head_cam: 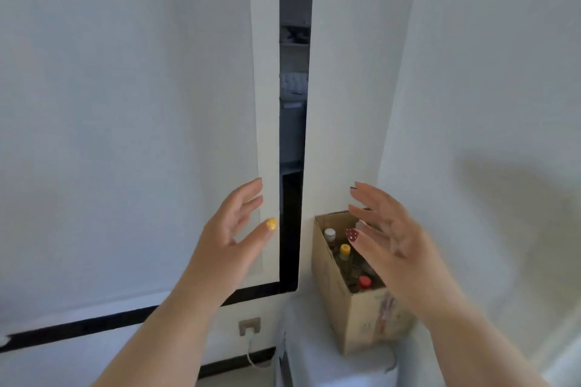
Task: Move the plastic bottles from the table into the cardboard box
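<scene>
Cardboard box (352,311) w/ bottles (345,253) inside; left hand (234,239) & right hand (386,239) raised, open, empty. Between trips probably; next, back to bench for another.

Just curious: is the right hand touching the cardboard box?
Cannot tell. In the head view the right hand overlaps the cardboard box, open and empty, probably above it.

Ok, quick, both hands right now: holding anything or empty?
Left hand: open, fingers spread, holding nothing.
Right hand: open, fingers spread, holding nothing, raised in front of the cardboard box.
</scene>
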